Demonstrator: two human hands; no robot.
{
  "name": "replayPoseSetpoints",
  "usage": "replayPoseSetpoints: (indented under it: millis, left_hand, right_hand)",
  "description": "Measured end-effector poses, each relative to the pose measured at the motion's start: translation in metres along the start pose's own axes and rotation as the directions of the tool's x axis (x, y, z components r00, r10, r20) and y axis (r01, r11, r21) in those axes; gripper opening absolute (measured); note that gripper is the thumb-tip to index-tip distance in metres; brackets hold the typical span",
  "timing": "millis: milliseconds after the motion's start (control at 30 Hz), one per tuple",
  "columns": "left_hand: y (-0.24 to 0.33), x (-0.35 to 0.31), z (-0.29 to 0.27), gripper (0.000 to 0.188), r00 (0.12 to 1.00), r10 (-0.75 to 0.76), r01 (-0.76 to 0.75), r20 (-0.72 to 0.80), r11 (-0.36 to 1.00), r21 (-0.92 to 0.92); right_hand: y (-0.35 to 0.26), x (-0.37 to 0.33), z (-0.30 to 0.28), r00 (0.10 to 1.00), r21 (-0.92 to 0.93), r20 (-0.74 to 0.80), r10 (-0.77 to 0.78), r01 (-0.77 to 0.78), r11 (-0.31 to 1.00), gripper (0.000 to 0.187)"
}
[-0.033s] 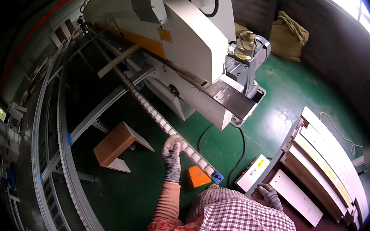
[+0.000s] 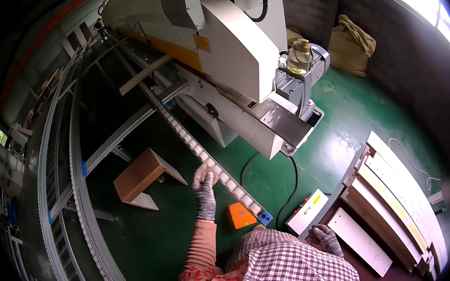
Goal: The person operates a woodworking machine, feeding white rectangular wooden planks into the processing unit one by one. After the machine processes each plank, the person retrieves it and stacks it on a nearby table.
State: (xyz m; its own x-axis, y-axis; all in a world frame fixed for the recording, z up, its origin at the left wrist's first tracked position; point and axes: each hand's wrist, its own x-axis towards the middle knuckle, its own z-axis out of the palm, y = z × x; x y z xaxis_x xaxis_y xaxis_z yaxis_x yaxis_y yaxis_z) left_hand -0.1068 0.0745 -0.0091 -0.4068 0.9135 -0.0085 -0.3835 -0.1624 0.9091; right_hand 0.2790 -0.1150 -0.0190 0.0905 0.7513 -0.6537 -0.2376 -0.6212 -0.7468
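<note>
My left hand (image 2: 205, 181), in a grey knitted glove with pale finger ends, is over the left edge of a narrow roller rail (image 2: 230, 183). Its fingers are curled, and what may lie inside them is hidden. The rail carries a row of white rollers and ends in a blue cap (image 2: 264, 217) close to my body. Low at my right side is my right hand (image 2: 326, 238), also gloved, beside a loose white panel (image 2: 359, 241). Those fingers are bent inward too, and I cannot make out anything in them.
A large pale machine (image 2: 238, 48) with a motor (image 2: 305, 74) stands ahead. Curved stacked boards (image 2: 388, 206) lie at right, near a white control box (image 2: 307, 211). A brown box-like panel piece (image 2: 141, 177) and an orange foot-pedal cover (image 2: 240, 215) are on the green floor. Long roller rails (image 2: 80, 169) run at left.
My left hand has shifted slightly left and toward the rail's near edge, its fingers bent a little differently. My right hand has stayed in place.
</note>
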Motion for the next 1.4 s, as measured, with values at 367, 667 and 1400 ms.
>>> replayPoseSetpoints:
  millis: [367, 667, 1400]
  left_hand:
    - [0.021, 0.138, -0.074, 0.070, 0.910, -0.048, 0.070, -0.412, 0.997, 0.037]
    - [0.021, 0.227, -0.123, 0.101, 0.867, -0.126, 0.150, -0.481, 0.989, 0.011]
    - [0.030, 0.363, -0.195, 0.076, 0.950, -0.211, 0.214, -0.231, 0.977, -0.011]
  right_hand:
    - [0.006, 0.008, 0.010, 0.996, 0.084, -0.030, 0.086, -0.083, 0.993, 0.030]
    - [0.012, 0.017, 0.015, 0.998, 0.106, -0.044, 0.048, -0.043, 0.993, 0.037]
    - [0.046, 0.025, 0.017, 0.992, 0.204, -0.111, 0.065, -0.041, 0.978, 0.036]
